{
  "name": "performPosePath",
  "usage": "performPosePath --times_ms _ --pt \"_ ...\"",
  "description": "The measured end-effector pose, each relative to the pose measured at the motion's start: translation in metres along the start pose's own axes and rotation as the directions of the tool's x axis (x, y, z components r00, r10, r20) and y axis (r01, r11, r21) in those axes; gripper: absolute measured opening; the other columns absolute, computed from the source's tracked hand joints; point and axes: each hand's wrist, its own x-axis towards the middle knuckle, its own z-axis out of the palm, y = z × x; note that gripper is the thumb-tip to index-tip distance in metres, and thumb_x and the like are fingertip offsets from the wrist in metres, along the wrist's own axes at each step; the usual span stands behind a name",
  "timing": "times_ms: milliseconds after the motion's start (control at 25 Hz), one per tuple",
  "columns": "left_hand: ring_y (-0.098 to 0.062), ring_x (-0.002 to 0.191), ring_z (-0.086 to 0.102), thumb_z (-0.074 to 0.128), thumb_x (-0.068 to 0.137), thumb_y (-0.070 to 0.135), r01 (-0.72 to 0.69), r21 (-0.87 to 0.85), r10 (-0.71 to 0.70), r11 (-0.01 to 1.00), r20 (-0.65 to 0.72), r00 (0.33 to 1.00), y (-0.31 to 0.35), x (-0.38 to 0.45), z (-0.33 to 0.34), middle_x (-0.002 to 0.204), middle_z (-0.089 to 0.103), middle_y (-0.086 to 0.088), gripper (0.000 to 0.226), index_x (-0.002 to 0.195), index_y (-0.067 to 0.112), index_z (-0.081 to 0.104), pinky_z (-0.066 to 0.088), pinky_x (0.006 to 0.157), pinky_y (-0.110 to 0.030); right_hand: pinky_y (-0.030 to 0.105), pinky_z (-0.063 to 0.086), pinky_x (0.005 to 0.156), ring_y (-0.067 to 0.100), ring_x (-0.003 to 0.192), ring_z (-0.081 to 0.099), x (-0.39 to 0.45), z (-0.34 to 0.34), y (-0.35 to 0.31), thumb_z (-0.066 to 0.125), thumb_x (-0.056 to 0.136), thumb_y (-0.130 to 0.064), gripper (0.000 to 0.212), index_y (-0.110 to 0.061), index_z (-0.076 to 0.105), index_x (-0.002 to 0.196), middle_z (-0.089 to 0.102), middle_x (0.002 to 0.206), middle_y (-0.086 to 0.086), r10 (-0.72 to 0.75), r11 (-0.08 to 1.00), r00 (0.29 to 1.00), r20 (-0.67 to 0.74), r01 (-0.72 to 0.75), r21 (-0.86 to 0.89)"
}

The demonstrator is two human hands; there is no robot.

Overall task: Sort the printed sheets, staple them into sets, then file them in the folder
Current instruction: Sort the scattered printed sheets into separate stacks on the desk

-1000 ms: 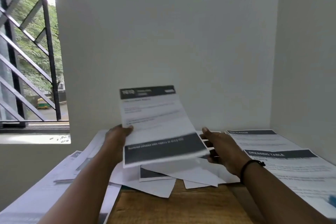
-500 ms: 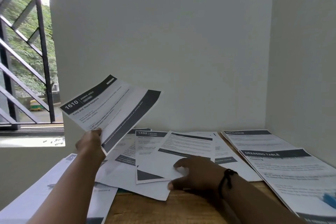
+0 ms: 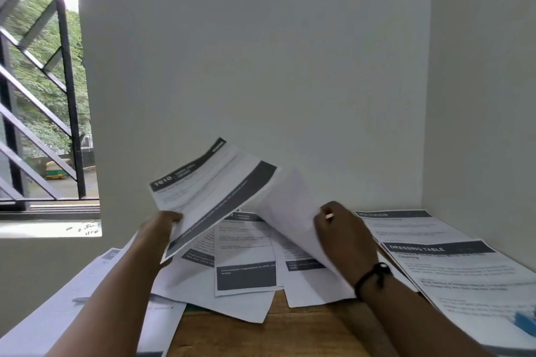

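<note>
Left hand (image 3: 158, 230): pinches raised banded sheet (image 3: 213, 191), heading blurred. Right hand (image 3: 343, 236): grips blank-backed sheet (image 3: 293, 220). Loose pile (image 3: 246, 258) on desk (image 3: 261, 333): "KITCHEN", "Unwashed vegetables in sink". Right stack (image 3: 452, 266): "MULTI-ROOM", "DRESSING TABLE".

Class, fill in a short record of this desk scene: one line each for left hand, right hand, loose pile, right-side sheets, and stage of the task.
Left hand: left hand grips the raised 1610 sheet.
Right hand: right hand holds a blank-side sheet, lifted off the pile.
Loose pile: overlapping printed sheets on the wooden table.
Right-side sheets: the DRESSING TABLE sheet lies flat.
Stage: sorting; no stapler or folder identifiable.
</note>
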Motion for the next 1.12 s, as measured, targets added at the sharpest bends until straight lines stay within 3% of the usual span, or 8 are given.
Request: performPosePath --times_ms 120,240,400,640,760,960,1040,1120 --pt "-0.034 0.092 0.06 0.063 0.088 0.009 -0.091 0.255 0.087 0.963 0.027 0.996 -0.005 -0.006 0.015 0.116 0.063 -0.022 0.029 0.113 -0.006 0.062 0.047 0.081 -0.033 0.029 0.034 0.065 0.033 0.091 0.06 0.017 -0.02 0.018 0.042 0.097 -0.022 0.022 -0.014 0.059 0.109 0.067 0.097 0.009 0.149 0.978 0.964 -0.218 -0.111 0.178" --pt "-0.026 0.118 0.055 0.052 0.097 0.015 -0.133 0.469 0.118 0.873 0.062 0.991 -0.009 -0.033 0.03 0.134 0.057 -0.013 0.032 0.123 0.001 0.062 0.04 0.089 -0.023 0.03 0.036 0.061 0.025 0.081 0.06 0.015 -0.023 0.015 0.041 0.098 -0.021 0.019 -0.017 0.057 0.108 0.061 0.089 -0.001 -0.057 0.991 0.958 -0.282 0.088 0.099" --pt "-0.028 0.099 0.062 0.056 0.089 0.006 -0.085 0.584 0.013 0.807 0.127 0.992 -0.023 -0.023 0.029 0.123 0.062 -0.021 0.028 0.113 -0.007 0.063 0.045 0.076 -0.028 0.03 0.044 0.065 0.019 0.081 0.062 -0.012 -0.013 -0.01 0.041 0.099 -0.026 0.02 -0.027 0.055 0.112 0.063 0.101 -0.007 -0.422 0.9 0.906 0.028 0.423 -0.102" --pt "-0.036 0.092 0.071 0.059 0.087 0.058 0.022 0.438 -0.168 0.899 0.298 0.94 -0.026 -0.013 0.014 0.102 0.074 -0.016 0.051 0.108 0.012 0.06 0.057 0.083 -0.043 0.032 0.042 0.077 0.025 0.096 0.059 -0.06 0.008 -0.049 0.047 0.091 -0.022 0.021 -0.025 0.056 0.11 0.064 0.107 0.001 -0.626 0.698 0.57 0.532 0.714 0.056" --pt "-0.036 0.086 0.072 0.077 0.078 0.041 -0.102 0.585 -0.099 0.805 0.302 0.948 -0.027 -0.005 0.014 0.095 0.074 -0.017 0.045 0.103 0.006 0.064 0.057 0.084 -0.048 0.028 0.045 0.08 0.011 0.092 0.059 -0.068 0.01 -0.051 0.051 0.09 -0.043 0.02 -0.03 0.06 0.101 0.067 0.1 -0.009 -0.586 0.788 0.574 0.572 0.569 0.236" --pt "-0.036 0.081 0.062 0.059 0.087 -0.001 -0.233 0.335 0.205 0.913 0.116 0.972 -0.013 -0.009 0.01 0.092 0.065 -0.023 0.011 0.097 -0.005 0.062 0.054 0.077 -0.041 0.03 0.047 0.083 0.007 0.088 0.059 -0.029 0.011 -0.026 0.051 0.094 -0.044 0.022 -0.027 0.063 0.1 0.065 0.094 -0.012 -0.355 0.927 0.861 0.365 0.273 0.257" --pt "-0.035 0.083 0.061 0.054 0.089 0.0 -0.252 0.133 0.257 0.959 -0.018 0.966 -0.007 -0.01 0.003 0.098 0.064 -0.019 0.018 0.105 0.001 0.061 0.054 0.082 -0.043 0.029 0.043 0.092 0.011 0.109 0.055 -0.008 0.005 0.002 0.056 0.089 -0.051 0.036 -0.029 0.057 0.117 0.06 0.116 -0.01 -0.22 0.968 0.831 0.511 0.252 0.007" --pt "-0.035 0.093 0.06 0.051 0.09 0.002 -0.241 0.009 0.241 0.97 -0.098 0.966 -0.004 -0.011 -0.001 0.107 0.062 -0.014 0.027 0.116 0.002 0.06 0.05 0.091 -0.047 0.037 0.036 0.105 0.017 0.128 0.043 0.002 0.002 0.025 0.065 0.064 -0.075 0.085 -0.034 0.043 0.135 0.045 0.14 -0.007 0.013 0.945 0.637 0.771 0.244 -0.218"
